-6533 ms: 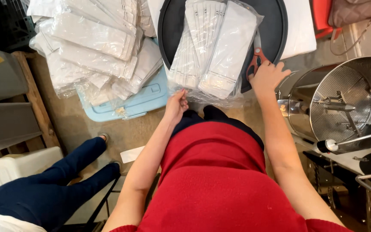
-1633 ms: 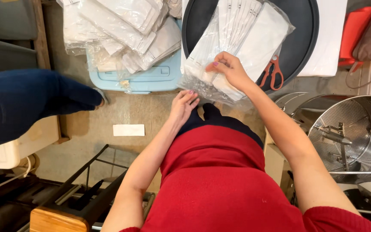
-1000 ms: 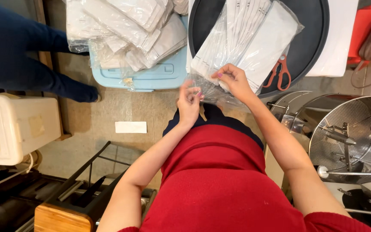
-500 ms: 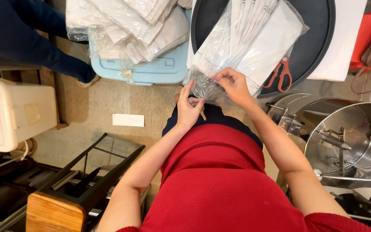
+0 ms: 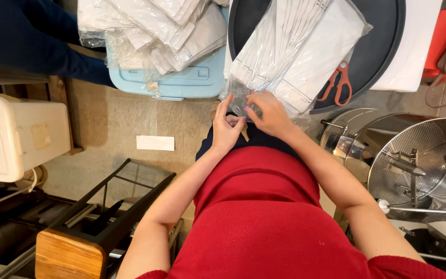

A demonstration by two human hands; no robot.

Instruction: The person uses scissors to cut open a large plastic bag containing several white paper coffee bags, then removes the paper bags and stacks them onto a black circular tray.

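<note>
Left hand [image 5: 226,130] and right hand [image 5: 265,112] pinch the crinkled clear bag [image 5: 290,57], seemingly holding white folded sheets.

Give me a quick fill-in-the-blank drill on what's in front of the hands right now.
1. Both the left hand and right hand pinch the near edge of a clear ____ bag of white folded sheets.
2. The scissors have ____ handles.
3. The scissors lie on a round ____ tray.
4. The bin under the other packets is light ____.

Missing words: plastic; red; black; blue
</note>
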